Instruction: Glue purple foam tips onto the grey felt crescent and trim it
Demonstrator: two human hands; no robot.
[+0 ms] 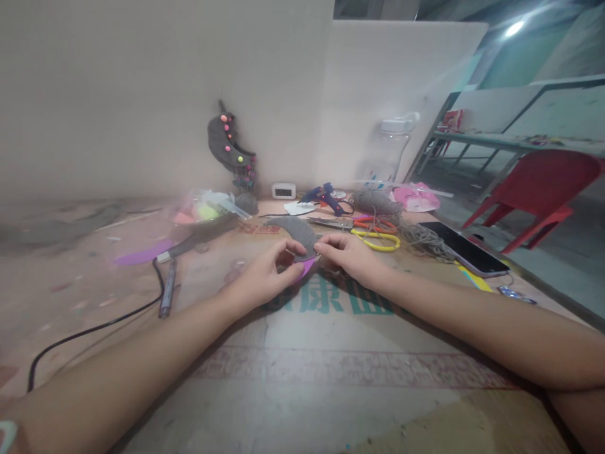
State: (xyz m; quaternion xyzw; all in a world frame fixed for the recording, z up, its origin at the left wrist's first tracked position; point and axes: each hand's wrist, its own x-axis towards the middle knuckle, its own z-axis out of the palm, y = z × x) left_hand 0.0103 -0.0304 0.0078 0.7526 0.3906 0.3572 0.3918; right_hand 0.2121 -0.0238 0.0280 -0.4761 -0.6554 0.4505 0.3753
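Observation:
My left hand (278, 271) grips a crescent (300, 233) wrapped in grey yarn between thumb and fingers. A bare purple tip (308, 267) of the crescent pokes out below the wrapping. At the crescent's right edge, my right hand (352, 257) is closed in a pinch on what looks like a strand of the grey yarn; its lower fingers are partly hidden. Just beyond the right hand lie scissors with yellow handles (385, 240) and another pair with orange handles (378, 223). Loose grey yarn (423, 241) trails to the right of them.
A blue glue gun (326, 198), a small white clock (283, 190) and a clear bottle (387, 151) stand at the back. A finished-looking grey crescent (222, 142) with coloured balls hangs on the wall. To the right lies a phone (466, 248); at left, a pen (167, 290) and black cable (108, 321).

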